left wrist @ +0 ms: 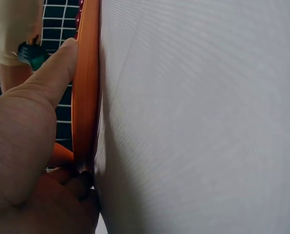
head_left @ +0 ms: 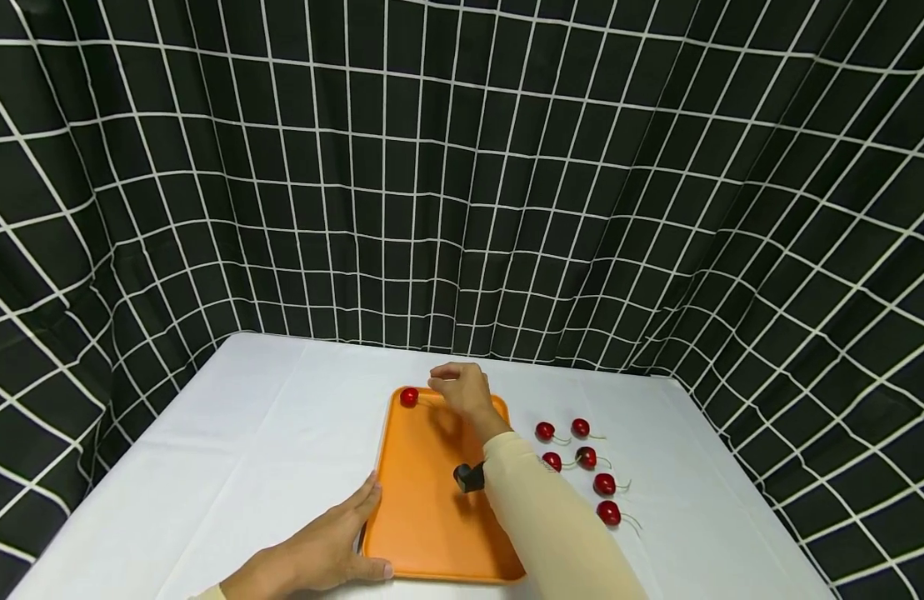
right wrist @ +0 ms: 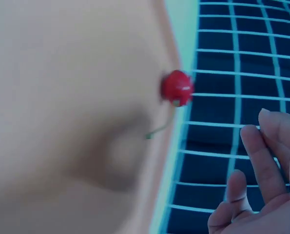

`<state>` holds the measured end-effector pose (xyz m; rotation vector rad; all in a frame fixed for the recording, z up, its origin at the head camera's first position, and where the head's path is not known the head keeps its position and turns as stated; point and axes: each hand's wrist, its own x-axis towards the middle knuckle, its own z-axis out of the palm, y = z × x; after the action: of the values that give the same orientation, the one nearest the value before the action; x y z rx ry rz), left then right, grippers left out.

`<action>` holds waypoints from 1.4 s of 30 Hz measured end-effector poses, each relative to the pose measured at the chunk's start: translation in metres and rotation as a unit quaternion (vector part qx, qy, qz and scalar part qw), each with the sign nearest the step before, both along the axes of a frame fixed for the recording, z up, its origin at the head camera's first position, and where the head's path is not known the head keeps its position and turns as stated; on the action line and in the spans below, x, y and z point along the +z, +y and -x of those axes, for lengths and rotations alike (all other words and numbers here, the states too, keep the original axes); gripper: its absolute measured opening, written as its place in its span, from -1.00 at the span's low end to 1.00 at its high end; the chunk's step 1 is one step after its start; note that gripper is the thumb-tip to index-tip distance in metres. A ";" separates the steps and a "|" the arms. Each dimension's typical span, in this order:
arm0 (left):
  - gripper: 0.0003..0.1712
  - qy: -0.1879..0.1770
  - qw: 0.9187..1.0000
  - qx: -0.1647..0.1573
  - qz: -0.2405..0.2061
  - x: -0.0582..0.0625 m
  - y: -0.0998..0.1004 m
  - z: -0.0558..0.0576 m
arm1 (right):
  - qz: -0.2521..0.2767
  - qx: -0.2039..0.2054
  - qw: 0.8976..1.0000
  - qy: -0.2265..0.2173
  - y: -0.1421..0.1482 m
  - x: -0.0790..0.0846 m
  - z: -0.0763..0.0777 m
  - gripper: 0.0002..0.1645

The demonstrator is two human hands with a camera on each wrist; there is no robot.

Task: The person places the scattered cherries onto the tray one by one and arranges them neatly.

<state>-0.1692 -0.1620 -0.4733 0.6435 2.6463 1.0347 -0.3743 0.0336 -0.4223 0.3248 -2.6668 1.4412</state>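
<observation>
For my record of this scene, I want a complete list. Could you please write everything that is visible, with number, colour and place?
Tray: 1, orange, on the table
Cherry on the tray: 1, red, far left corner
Cherries beside the tray: 6, red with stems, on the table to the right
Table: 1, white covering, under everything
Curtain: number unclear, black with white grid, behind and at both sides
Wrist device: 1, dark, at the right wrist
Sleeves: 2, cream, on the arms
Left hand: 1, bare, holding the tray's near left corner
Right hand: 1, bare, above the tray's far end, holding nothing
</observation>
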 end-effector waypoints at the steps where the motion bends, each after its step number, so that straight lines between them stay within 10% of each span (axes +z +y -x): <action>1: 0.30 -0.001 1.000 0.000 0.000 0.000 0.000 0.000 | 0.002 0.003 1.000 0.002 0.001 0.005 -0.002 -0.92; 13: 0.30 -0.003 1.000 0.008 -0.005 -0.003 -0.002 0.001 | 0.093 0.093 0.990 0.054 0.024 0.066 -0.036 -0.85; 26: 0.29 -0.002 1.000 0.011 0.000 -0.001 -0.003 0.002 | 0.174 0.128 0.972 0.098 0.065 0.095 -0.092 -0.81; 42: 0.31 -0.006 1.000 0.005 -0.010 0.000 0.000 0.002 | 0.197 0.057 0.969 0.137 0.135 0.112 -0.157 -0.79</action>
<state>-0.1717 -0.1619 -0.4736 0.6280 2.6352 1.0659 -0.2175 0.1682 -0.3105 0.5969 -2.1191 1.7656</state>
